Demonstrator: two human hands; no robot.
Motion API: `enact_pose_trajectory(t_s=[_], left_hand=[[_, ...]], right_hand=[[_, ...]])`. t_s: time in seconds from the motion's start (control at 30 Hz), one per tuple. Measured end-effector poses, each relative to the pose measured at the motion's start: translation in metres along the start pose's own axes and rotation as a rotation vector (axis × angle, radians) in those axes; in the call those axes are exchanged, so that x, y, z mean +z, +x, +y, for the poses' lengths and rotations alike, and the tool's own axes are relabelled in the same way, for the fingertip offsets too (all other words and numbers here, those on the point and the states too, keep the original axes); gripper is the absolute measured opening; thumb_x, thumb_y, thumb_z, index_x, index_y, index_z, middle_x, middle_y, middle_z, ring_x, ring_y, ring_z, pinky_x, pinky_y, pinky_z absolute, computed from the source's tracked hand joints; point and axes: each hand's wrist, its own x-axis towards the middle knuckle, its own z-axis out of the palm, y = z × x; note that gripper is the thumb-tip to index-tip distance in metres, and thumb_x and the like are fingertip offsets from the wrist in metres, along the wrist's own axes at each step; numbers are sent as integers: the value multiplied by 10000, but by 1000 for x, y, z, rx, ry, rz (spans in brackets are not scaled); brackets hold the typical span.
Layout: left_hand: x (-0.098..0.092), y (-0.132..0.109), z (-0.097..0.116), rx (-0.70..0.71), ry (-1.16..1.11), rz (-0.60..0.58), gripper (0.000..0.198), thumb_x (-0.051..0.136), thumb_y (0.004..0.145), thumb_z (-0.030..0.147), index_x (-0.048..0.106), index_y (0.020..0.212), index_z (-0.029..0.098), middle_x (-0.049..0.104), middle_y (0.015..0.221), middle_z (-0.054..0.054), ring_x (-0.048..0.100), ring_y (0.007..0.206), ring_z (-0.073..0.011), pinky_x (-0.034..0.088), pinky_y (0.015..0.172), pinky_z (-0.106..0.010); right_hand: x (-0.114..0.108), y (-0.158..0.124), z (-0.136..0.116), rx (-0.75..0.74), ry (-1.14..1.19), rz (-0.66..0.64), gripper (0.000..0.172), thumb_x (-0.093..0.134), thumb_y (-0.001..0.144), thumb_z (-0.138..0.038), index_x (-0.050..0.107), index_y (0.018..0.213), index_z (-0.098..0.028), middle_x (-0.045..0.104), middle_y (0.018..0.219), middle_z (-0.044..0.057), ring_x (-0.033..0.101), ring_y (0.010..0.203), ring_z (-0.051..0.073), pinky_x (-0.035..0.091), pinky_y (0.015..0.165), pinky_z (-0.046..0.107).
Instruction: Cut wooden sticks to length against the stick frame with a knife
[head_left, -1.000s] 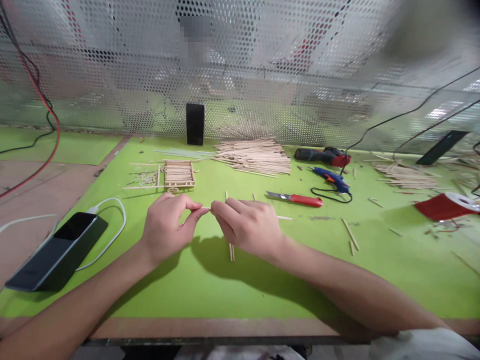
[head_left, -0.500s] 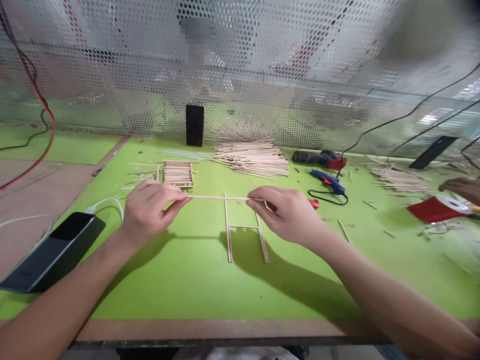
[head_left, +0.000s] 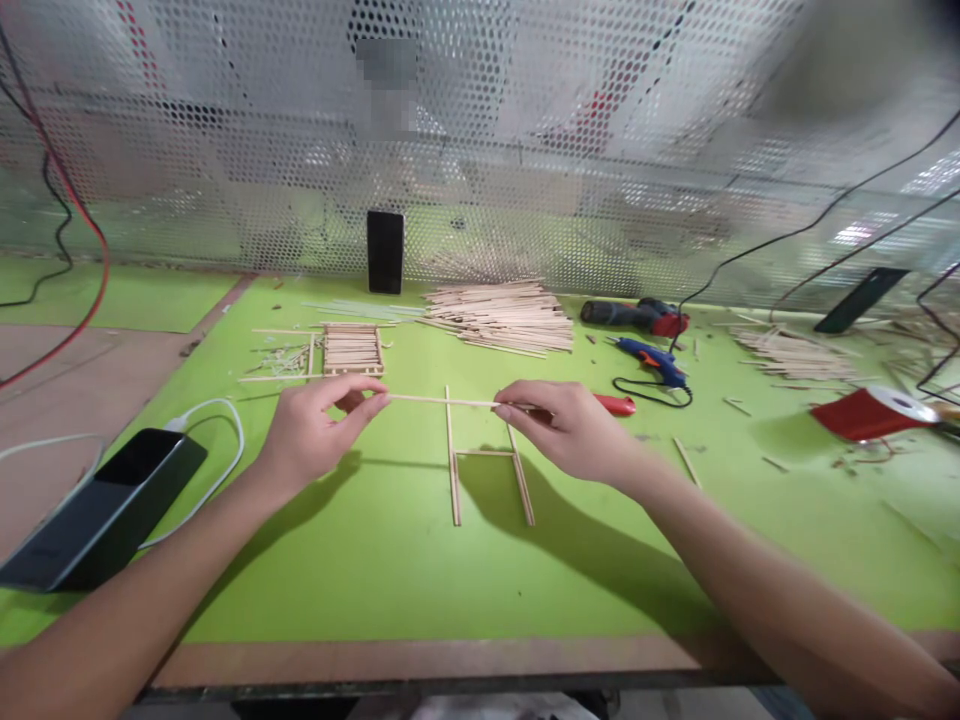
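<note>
A thin wooden stick (head_left: pixel 442 401) is stretched level between my two hands, above the green table. My left hand (head_left: pixel 319 425) pinches its left end between thumb and fingers. My right hand (head_left: pixel 566 425) is closed on the stick farther right, and the part inside that hand is hidden. Below it on the table lies an H-shaped stick frame (head_left: pixel 486 454), two long uprights joined by one crosspiece. The far end of its right upright is covered by my right hand. Behind my right hand a red handle (head_left: pixel 616 404) pokes out.
At the back lie a large stick pile (head_left: pixel 502 318), a small stick rack (head_left: pixel 353 349) and an upright phone (head_left: pixel 385 252). To the right are a heat-gun-like tool (head_left: pixel 637 316), a blue glue gun (head_left: pixel 651 362) and a red spool (head_left: pixel 874 414). A dark box (head_left: pixel 105 510) with a cable stands left.
My left hand has slid slightly right along the stick, toward my right hand. The view has shifted a little. The other person's hand at the right edge has mostly left view.
</note>
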Motion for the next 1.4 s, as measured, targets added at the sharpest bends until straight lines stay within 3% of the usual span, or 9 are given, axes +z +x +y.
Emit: enact_pose_trajectory(t_s=[0.13, 0.33, 0.53, 0.7, 0.8, 0.9, 1.1, 1.23, 1.4], left_hand=[[1, -1, -3, 5, 39, -18, 266, 675, 1013, 455, 795, 942, 228, 793, 758, 10, 724, 627, -149, 557, 582, -244], [6, 1, -9, -76, 51, -141, 416, 644, 1008, 540, 730, 1236, 202, 791, 819, -16, 720, 609, -165, 508, 507, -240], [9, 3, -12, -74, -27, -294, 408, 557, 1028, 497, 723, 784, 215, 737, 686, -4, 664, 576, -166, 465, 518, -254], [12, 2, -5, -125, -140, -352, 453, 501, 1074, 475, 666, 744, 211, 631, 553, 41, 574, 457, -129, 441, 478, -238], [16, -1, -2, -144, -189, -374, 474, 501, 1080, 494, 657, 734, 209, 635, 560, 31, 599, 480, -133, 475, 494, -237], [22, -5, 3, -143, -221, -403, 493, 509, 1074, 532, 680, 743, 209, 627, 556, 25, 550, 431, -126, 400, 408, -228], [28, -10, 12, -111, -204, -440, 437, 535, 1080, 462, 705, 766, 209, 635, 563, 33, 541, 439, -114, 374, 423, -221], [26, -9, 4, -101, -142, -410, 402, 534, 1083, 472, 744, 863, 210, 741, 694, -1, 646, 532, -139, 432, 461, -236], [27, -11, -9, -66, -87, -429, 407, 512, 1092, 476, 791, 958, 213, 827, 851, -37, 746, 653, -175, 514, 527, -267]], right_hand=[[2, 3, 4, 19, -2, -16, 334, 531, 1081, -425, 761, 992, -200, 794, 918, 61, 702, 747, 189, 487, 659, 295], [5, 4, 7, 13, 32, -64, 378, 513, 1093, -456, 769, 998, -195, 791, 903, 64, 691, 702, 181, 488, 624, 296], [13, 1, 16, -7, 56, -117, 412, 479, 1111, -462, 770, 1019, -184, 790, 893, 65, 706, 710, 181, 509, 616, 297], [19, 0, 30, -35, 8, -139, 438, 441, 1129, -448, 765, 1008, -180, 789, 887, 66, 710, 717, 186, 527, 657, 318], [25, -1, 33, -64, -56, -144, 408, 457, 1124, -416, 768, 1012, -176, 795, 925, 89, 723, 796, 224, 543, 780, 386], [32, -3, 30, -95, -117, -155, 378, 477, 1121, -400, 767, 1025, -178, 790, 937, 94, 720, 854, 247, 514, 887, 444], [41, -7, 23, -107, -188, -162, 301, 495, 1114, -337, 732, 1024, -175, 763, 909, 77, 693, 811, 224, 492, 817, 384], [33, 1, 38, -38, -226, -129, 280, 473, 1115, -314, 710, 1056, -177, 773, 978, 86, 710, 864, 216, 515, 803, 342], [6, 26, 71, 118, -358, -116, 262, 501, 1093, -313, 723, 1082, -173, 788, 1025, 91, 714, 865, 229, 506, 764, 332]])
